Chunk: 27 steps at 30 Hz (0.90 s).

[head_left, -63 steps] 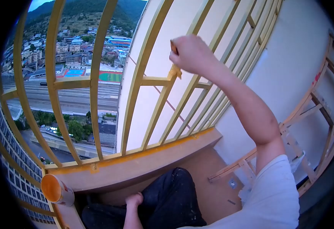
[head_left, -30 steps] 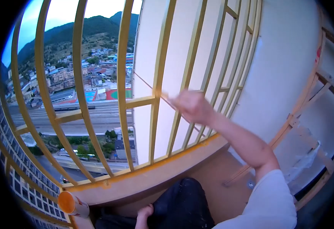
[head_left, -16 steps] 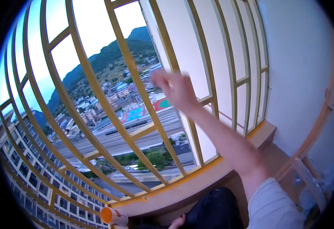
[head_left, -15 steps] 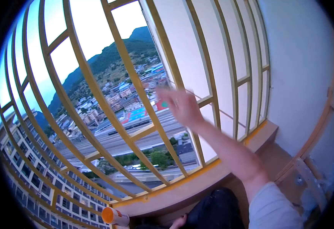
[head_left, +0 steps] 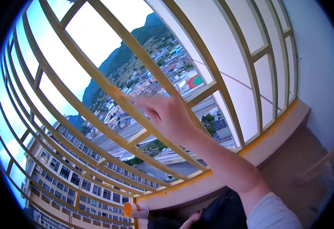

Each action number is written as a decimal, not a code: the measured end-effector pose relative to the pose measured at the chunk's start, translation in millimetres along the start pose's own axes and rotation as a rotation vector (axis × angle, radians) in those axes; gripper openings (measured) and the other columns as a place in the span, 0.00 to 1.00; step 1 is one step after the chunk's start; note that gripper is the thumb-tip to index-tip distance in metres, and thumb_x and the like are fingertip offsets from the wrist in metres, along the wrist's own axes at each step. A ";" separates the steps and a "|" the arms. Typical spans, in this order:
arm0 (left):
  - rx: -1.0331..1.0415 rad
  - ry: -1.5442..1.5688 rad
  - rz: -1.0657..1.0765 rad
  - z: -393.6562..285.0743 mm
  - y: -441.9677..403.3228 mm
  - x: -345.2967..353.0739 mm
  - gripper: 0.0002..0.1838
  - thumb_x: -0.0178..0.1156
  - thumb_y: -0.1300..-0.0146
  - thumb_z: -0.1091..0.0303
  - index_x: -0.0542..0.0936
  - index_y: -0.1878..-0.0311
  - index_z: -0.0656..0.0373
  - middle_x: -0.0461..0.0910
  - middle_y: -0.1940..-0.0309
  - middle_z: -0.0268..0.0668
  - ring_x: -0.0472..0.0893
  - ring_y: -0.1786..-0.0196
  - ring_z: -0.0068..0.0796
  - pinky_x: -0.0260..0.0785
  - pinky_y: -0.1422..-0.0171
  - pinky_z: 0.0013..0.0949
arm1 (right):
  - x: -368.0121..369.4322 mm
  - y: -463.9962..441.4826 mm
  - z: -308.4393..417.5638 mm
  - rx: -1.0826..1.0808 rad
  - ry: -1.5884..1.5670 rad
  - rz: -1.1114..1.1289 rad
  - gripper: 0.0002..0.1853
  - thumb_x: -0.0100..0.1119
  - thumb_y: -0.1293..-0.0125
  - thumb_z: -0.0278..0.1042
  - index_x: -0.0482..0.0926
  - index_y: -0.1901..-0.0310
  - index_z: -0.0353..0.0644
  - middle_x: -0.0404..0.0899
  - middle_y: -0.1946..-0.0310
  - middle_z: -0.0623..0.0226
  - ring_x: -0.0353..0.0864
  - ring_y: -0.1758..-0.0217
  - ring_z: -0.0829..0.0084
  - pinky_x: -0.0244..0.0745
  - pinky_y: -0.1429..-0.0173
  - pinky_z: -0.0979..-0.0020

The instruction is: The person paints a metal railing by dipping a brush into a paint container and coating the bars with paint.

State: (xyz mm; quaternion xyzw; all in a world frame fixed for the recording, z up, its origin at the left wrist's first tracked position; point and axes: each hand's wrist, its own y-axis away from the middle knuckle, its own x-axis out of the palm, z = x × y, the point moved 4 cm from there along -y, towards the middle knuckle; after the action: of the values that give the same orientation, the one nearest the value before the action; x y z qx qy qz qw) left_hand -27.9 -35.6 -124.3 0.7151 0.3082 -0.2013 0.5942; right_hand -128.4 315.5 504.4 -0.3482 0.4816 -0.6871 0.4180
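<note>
My right hand (head_left: 169,114) reaches forward at the yellow-brown metal bars (head_left: 148,63) of a window grille. Its fingers are drawn together, and the fingertips blur against one slanting bar. Whatever they pinch, if anything, is too smeared to make out. A brighter orange patch shows on that bar just beyond the fingertips. Low in the view, my left hand (head_left: 193,220) lies by my dark-clothed leg (head_left: 224,210), its fingers mostly hidden. To its left, a white container (head_left: 141,211) with an orange end lies tilted at the grille's foot.
A sill (head_left: 197,191) with an orange-yellow edge runs below the bars. Pale wall (head_left: 320,49) stands at the right, and a blurred wooden piece (head_left: 323,164) leans low beside it. Outside are an apartment building (head_left: 71,171), roads, a town and a green mountain (head_left: 132,49).
The view has swung left and tilted. My right hand has moved from one bar to another further left, with the arm still stretched out. My left hand stays low by my leg.
</note>
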 end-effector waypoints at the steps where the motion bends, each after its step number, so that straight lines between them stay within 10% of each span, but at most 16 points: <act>1: 0.056 0.060 0.005 -5.9 9.0 -3.7 0.42 0.28 0.29 0.31 0.73 0.32 0.55 0.71 0.35 0.58 0.68 0.30 0.58 0.56 0.24 0.46 | -2.2 31.5 -7.2 0.001 0.018 0.011 0.13 0.62 0.34 0.25 0.84 0.49 0.39 0.87 0.67 0.59 0.86 0.70 0.67 0.79 0.67 0.70; 5: 0.045 0.021 0.016 -4.4 1.1 0.5 0.40 0.28 0.28 0.32 0.71 0.30 0.50 0.71 0.34 0.56 0.67 0.29 0.57 0.56 0.24 0.46 | -35.6 147.2 -27.7 0.232 0.094 0.244 0.12 0.62 0.34 0.25 0.84 0.50 0.39 0.85 0.71 0.60 0.85 0.72 0.67 0.77 0.68 0.68; 12: 0.037 0.103 0.073 -37.1 44.4 -27.2 0.40 0.28 0.28 0.32 0.73 0.31 0.51 0.71 0.33 0.54 0.67 0.29 0.55 0.56 0.24 0.45 | -22.8 56.3 -25.7 0.116 -0.019 -0.146 0.12 0.62 0.34 0.26 0.85 0.49 0.40 0.86 0.69 0.59 0.85 0.72 0.66 0.76 0.69 0.69; 18: 0.002 0.069 0.066 -28.5 22.1 -19.3 0.39 0.29 0.27 0.33 0.73 0.31 0.51 0.71 0.33 0.53 0.67 0.28 0.54 0.55 0.23 0.44 | -41.9 125.7 -37.9 0.192 0.023 0.234 0.12 0.61 0.34 0.28 0.84 0.49 0.40 0.82 0.77 0.60 0.84 0.75 0.67 0.75 0.71 0.69; 24: -0.016 0.045 0.101 -16.1 21.6 -13.9 0.45 0.30 0.30 0.29 0.71 0.30 0.59 0.68 0.32 0.56 0.65 0.27 0.53 0.53 0.22 0.44 | -27.4 52.0 -19.4 0.022 0.005 -0.080 0.11 0.60 0.34 0.28 0.85 0.52 0.37 0.84 0.77 0.59 0.86 0.74 0.66 0.79 0.66 0.67; 26: -0.014 0.063 0.066 -13.0 21.6 -10.0 0.46 0.30 0.30 0.28 0.71 0.30 0.60 0.68 0.31 0.57 0.65 0.27 0.53 0.54 0.22 0.44 | -39.6 61.0 -24.1 0.325 0.142 0.586 0.10 0.63 0.36 0.25 0.86 0.53 0.37 0.87 0.69 0.57 0.87 0.69 0.65 0.78 0.67 0.69; 27: -0.017 0.080 0.032 -16.3 18.7 -10.2 0.47 0.29 0.31 0.27 0.70 0.31 0.61 0.68 0.31 0.57 0.65 0.27 0.53 0.54 0.22 0.44 | -48.2 62.2 -28.7 0.344 0.019 0.524 0.09 0.64 0.36 0.26 0.87 0.55 0.38 0.87 0.68 0.56 0.87 0.70 0.66 0.78 0.66 0.70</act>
State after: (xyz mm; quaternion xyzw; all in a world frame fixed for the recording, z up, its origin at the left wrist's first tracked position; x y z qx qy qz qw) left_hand -23.9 -23.7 -100.6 0.7224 0.3219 -0.1607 0.5905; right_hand -119.2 358.3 433.0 -0.1299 0.4357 -0.6304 0.6292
